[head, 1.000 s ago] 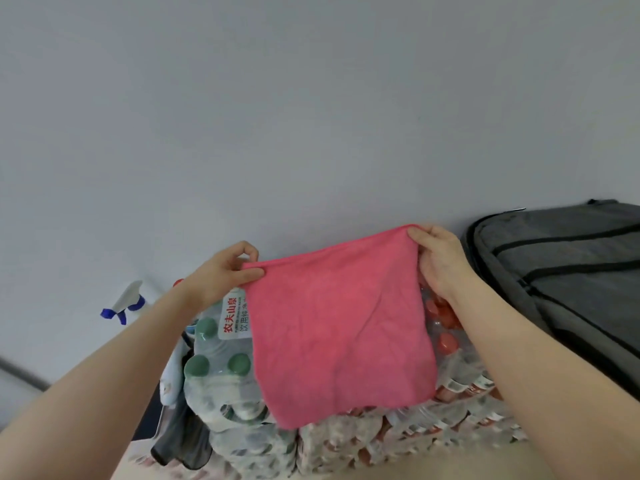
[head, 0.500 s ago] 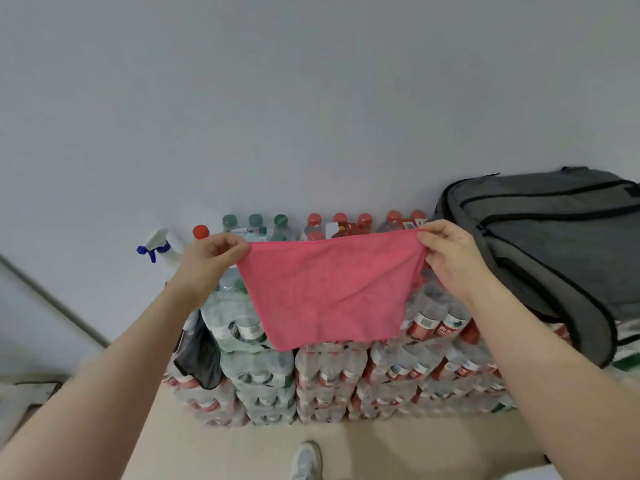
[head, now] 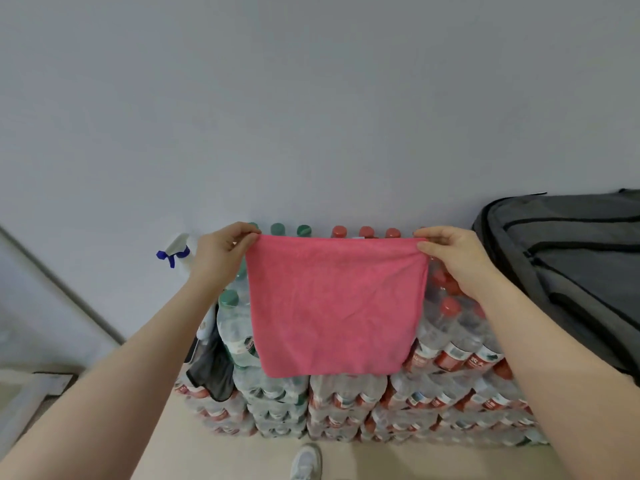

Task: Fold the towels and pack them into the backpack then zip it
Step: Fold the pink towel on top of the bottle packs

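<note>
A pink towel [head: 334,306] hangs flat in the air in front of me, stretched out by its two top corners. My left hand [head: 221,252] pinches the top left corner. My right hand [head: 450,254] pinches the top right corner. The towel's lower edge hangs free in front of stacked water bottles. A grey backpack [head: 581,271] with black zips lies to the right, on top of the bottle packs, apart from my right hand. I cannot tell whether its zip is open.
Shrink-wrapped packs of water bottles [head: 346,407] with green and red caps are stacked against the pale wall. A white spray bottle [head: 178,252] with a blue trigger stands at their left. A dark cloth [head: 211,372] hangs off the left packs. A white shoe [head: 306,462] shows on the beige floor.
The towel has been pulled wider and now hangs square and level, with its top edge taut. The view has tilted down, showing more of the bottle packs and the floor.
</note>
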`<state>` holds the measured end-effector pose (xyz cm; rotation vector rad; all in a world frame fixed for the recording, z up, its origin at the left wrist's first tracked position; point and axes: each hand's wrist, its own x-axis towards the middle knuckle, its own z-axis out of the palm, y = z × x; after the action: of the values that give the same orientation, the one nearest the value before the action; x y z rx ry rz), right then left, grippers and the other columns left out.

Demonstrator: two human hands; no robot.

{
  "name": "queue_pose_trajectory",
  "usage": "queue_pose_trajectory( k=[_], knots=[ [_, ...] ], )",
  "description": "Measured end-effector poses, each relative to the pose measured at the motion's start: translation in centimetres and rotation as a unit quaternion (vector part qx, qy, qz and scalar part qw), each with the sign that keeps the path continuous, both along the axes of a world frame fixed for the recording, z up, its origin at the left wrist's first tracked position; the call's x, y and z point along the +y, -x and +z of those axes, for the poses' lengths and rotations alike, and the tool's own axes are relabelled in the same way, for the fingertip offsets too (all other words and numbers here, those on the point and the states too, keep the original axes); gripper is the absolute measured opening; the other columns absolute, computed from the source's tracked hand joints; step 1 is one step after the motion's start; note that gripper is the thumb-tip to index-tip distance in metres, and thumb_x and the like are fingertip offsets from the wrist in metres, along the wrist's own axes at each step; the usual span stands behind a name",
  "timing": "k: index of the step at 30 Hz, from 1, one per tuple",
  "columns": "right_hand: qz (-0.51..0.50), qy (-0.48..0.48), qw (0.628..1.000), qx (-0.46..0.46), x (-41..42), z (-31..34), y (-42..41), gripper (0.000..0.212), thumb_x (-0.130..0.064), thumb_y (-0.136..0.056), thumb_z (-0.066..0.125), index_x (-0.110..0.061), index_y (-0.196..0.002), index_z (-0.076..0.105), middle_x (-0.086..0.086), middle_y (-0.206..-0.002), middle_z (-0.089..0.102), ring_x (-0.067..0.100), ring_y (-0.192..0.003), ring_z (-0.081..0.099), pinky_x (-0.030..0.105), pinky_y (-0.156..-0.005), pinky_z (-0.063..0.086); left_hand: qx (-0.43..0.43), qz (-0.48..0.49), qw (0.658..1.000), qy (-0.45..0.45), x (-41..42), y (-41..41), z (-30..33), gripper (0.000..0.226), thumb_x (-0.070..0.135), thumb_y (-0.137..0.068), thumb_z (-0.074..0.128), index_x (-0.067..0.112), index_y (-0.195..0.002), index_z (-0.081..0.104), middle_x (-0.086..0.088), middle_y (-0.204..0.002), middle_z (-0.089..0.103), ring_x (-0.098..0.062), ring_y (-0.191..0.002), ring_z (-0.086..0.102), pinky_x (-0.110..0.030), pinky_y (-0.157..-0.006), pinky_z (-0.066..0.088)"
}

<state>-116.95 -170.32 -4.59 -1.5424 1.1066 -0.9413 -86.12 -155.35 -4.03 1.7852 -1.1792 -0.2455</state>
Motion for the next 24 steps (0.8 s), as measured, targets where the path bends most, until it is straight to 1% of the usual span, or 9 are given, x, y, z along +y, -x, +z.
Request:
queue_pose_trajectory(
  k=[2, 7, 10, 12, 14, 16, 20, 22, 24],
  knots=[
    [-0.019, 0.031, 0.999, 0.04, -2.2, -0.7, -1.9, 0.026, 0.009, -0.079, 0.062, 0.0, -0.103, 0.064, -0.005, -0.077, 0.061, -0.014, -0.056, 0.058, 0.004, -0.064, 0.046, -0.015, 0.002, 1.0, -0.017, -2.3, -1.4, -0.7, 0.015, 0.011, -0.091, 0.054, 0.009, -0.097, 0.068, 0.0, -0.087, 0.064, -0.014, -0.084, 0.057, -0.019, -0.079, 0.044],
    [-0.08, 0.096, 0.978, 0.166, -8.1, -2.1, -6.4, 0.011, 0.0, -0.082, 0.062, -0.006, -0.09, 0.066, 0.003, -0.08, 0.062, -0.004, -0.06, 0.056, 0.013, -0.062, 0.043, -0.102, 0.008, 0.992, -0.078, -9.2, -5.1, -2.1, 0.016, 0.015, -0.093, 0.048, 0.01, -0.096, 0.063, -0.005, -0.088, 0.065, -0.019, -0.076, 0.054, -0.028, -0.071, 0.04],
    [-0.105, 0.114, 0.964, 0.217, -10.8, -3.1, -8.6, 0.008, -0.002, -0.085, 0.058, -0.007, -0.09, 0.063, 0.003, -0.068, 0.058, -0.005, -0.038, 0.052, 0.005, -0.047, 0.038, -0.147, 0.009, 0.982, -0.118, -12.8, -6.2, -3.1, 0.019, 0.017, -0.094, 0.044, 0.008, -0.099, 0.061, -0.01, -0.097, 0.064, -0.027, -0.085, 0.056, -0.033, -0.072, 0.041],
    [-0.115, 0.119, 0.956, 0.243, -12.2, -3.8, -9.7, 0.01, 0.0, -0.083, 0.057, -0.008, -0.086, 0.064, 0.006, -0.069, 0.062, -0.008, -0.036, 0.052, 0.005, -0.046, 0.039, -0.183, 0.002, 0.974, -0.133, -14.6, -6.8, -3.9, 0.022, 0.018, -0.094, 0.045, 0.008, -0.101, 0.063, -0.013, -0.103, 0.063, -0.031, -0.093, 0.057, -0.036, -0.074, 0.041],
    [-0.128, 0.113, 0.951, 0.256, -13.0, -4.4, -10.4, 0.016, 0.001, -0.081, 0.058, -0.014, -0.079, 0.062, 0.013, -0.076, 0.068, 0.002, -0.046, 0.06, 0.013, -0.054, 0.045, -0.212, -0.003, 0.967, -0.141, -15.6, -7.3, -4.8, 0.023, 0.022, -0.094, 0.047, 0.01, -0.1, 0.065, -0.01, -0.108, 0.061, -0.031, -0.095, 0.059, -0.037, -0.073, 0.044],
    [-0.132, 0.109, 0.943, 0.285, -12.8, -4.3, -10.7, 0.015, 0.0, -0.081, 0.056, -0.014, -0.08, 0.061, 0.016, -0.085, 0.068, 0.024, -0.07, 0.067, 0.032, -0.067, 0.051, -0.25, -0.006, 0.953, -0.168, -15.8, -7.3, -5.8, 0.022, 0.022, -0.093, 0.048, 0.008, -0.102, 0.063, -0.01, -0.112, 0.058, -0.032, -0.092, 0.059, -0.039, -0.069, 0.045],
    [-0.123, 0.162, 0.888, 0.413, -9.8, -3.6, -11.5, 0.028, -0.008, -0.087, 0.054, -0.007, -0.114, 0.056, 0.016, -0.121, 0.053, 0.034, -0.108, 0.053, 0.042, -0.088, 0.044, -0.262, -0.029, 0.952, -0.153, -14.7, -5.4, -6.7, 0.026, 0.013, -0.085, 0.046, 0.001, -0.104, 0.058, -0.02, -0.102, 0.057, -0.038, -0.081, 0.059, -0.041, -0.063, 0.047],
    [-0.06, 0.214, 0.886, 0.406, -7.4, -3.6, -12.9, 0.034, -0.012, -0.09, 0.049, -0.005, -0.122, 0.053, 0.017, -0.128, 0.049, 0.035, -0.116, 0.049, 0.042, -0.096, 0.04, -0.287, -0.113, 0.947, -0.095, -14.0, -3.6, -6.7, 0.037, 0.021, -0.081, 0.034, 0.002, -0.097, 0.062, -0.019, -0.091, 0.061, -0.037, -0.074, 0.062, -0.041, -0.064, 0.051],
    [0.078, 0.243, 0.874, 0.413, -5.3, -4.5, -14.5, 0.047, -0.023, -0.092, 0.04, -0.003, -0.135, 0.043, 0.018, -0.142, 0.042, 0.032, -0.132, 0.039, 0.04, -0.111, 0.028, -0.295, -0.206, 0.925, -0.126, -13.5, -1.4, -6.8, 0.057, 0.035, -0.082, 0.023, 0.004, -0.113, 0.059, -0.019, -0.113, 0.061, -0.037, -0.1, 0.06, -0.044, -0.085, 0.047]
  ],
)
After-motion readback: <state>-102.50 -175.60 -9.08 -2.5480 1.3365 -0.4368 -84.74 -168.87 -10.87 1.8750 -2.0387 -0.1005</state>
